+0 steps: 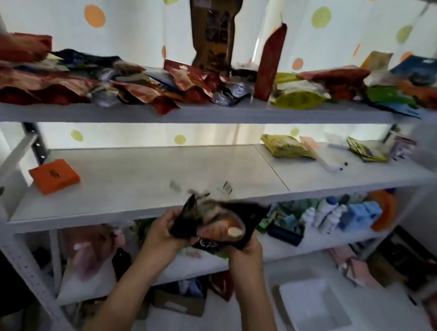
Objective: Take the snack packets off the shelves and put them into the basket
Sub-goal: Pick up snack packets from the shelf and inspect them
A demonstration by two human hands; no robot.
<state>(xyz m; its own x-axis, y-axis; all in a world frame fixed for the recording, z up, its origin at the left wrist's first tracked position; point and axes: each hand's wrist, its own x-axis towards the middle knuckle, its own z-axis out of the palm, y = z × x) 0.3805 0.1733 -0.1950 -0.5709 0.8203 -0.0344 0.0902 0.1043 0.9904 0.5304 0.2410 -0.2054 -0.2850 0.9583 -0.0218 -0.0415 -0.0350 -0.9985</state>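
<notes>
Snack packets [87, 77] lie in a loose heap along the top shelf [249, 112] of a white rack, with a tall brown pouch [212, 28] and a narrow red pouch [270, 61] standing upright among them. Lower down, in front of the middle shelf [151, 177], both hands grasp one dark packet [219, 220]: the left hand [164, 228] curls round its left end, the right hand [245, 249] grips its right side. An orange box [54, 175] and a yellow packet [287, 146] rest on the middle shelf. A white tray [314, 308] sits on the floor at lower right.
</notes>
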